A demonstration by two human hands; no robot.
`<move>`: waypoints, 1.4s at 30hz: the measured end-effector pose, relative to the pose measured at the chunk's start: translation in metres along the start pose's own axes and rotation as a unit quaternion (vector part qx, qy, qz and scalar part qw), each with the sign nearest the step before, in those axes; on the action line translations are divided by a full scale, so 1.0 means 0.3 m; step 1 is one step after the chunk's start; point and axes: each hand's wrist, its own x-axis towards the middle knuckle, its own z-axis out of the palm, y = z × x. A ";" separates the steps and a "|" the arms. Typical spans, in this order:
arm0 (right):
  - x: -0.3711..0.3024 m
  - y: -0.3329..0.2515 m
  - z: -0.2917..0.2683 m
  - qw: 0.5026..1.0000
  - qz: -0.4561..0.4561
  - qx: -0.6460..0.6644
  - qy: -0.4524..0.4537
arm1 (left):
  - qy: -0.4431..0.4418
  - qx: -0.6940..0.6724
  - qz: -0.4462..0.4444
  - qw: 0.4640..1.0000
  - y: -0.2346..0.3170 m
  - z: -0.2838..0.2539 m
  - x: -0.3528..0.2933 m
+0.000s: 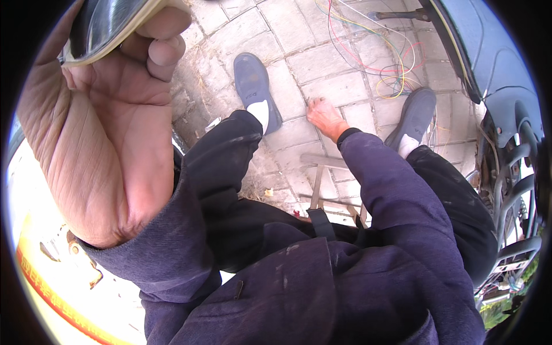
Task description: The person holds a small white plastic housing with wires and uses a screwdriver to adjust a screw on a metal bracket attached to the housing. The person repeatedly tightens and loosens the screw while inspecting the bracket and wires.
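I see the left hand (126,103) grip a dark, pale-rimmed object (109,23) at left, but cannot tell whether the right hand (326,118), fingers curled, holds anything.

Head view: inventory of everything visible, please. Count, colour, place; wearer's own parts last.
Glossy piece: one, dark with pale rim, upper left
Paving blocks: many, pale grey, ground
Thin wires: several, red, yellow, white, dark, upper right
Rod: one, dark, top right
Panel: one, blue-grey, upper right
Bent tubes: several, grey, right
Slatted frame: one, brownish, centre
Curved band: one, orange, lower left
Shoes: two, blue-grey, on paving
Trousers: one pair, black, middle
Jacket: one, dark purple-blue, bottom
Left hand: one, bare, upper left, holding glossy piece
Right hand: one, bare, centre, fingers curled
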 end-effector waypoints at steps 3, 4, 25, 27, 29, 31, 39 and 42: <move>0.005 -0.004 0.005 1.000 -0.002 -0.014 -0.012 | 0.039 0.030 0.003 0.999 0.010 0.006 0.006; 0.007 -0.001 0.009 1.000 0.014 0.017 -0.001 | 0.043 0.041 0.004 0.998 0.009 0.011 0.009; -0.225 0.385 -0.958 0.554 0.358 0.724 0.204 | 0.004 -0.014 0.100 0.995 -0.121 0.296 0.021; -0.303 0.393 -1.141 0.578 0.306 0.706 0.271 | -0.037 -0.043 0.096 0.994 -0.118 0.286 0.035; -0.384 0.389 -1.304 0.614 0.297 0.661 0.314 | -0.041 -0.059 0.091 0.993 -0.123 0.287 0.044; -0.432 0.376 -1.431 0.626 0.293 0.630 0.355 | -0.038 -0.064 0.089 0.993 -0.135 0.307 0.052; -0.409 0.334 -1.535 0.560 0.209 0.642 0.480 | 0.021 0.023 0.157 0.987 -0.192 0.412 0.013; -0.382 0.360 -1.517 0.664 0.185 0.512 0.512 | 0.017 0.035 0.173 0.984 -0.204 0.424 -0.005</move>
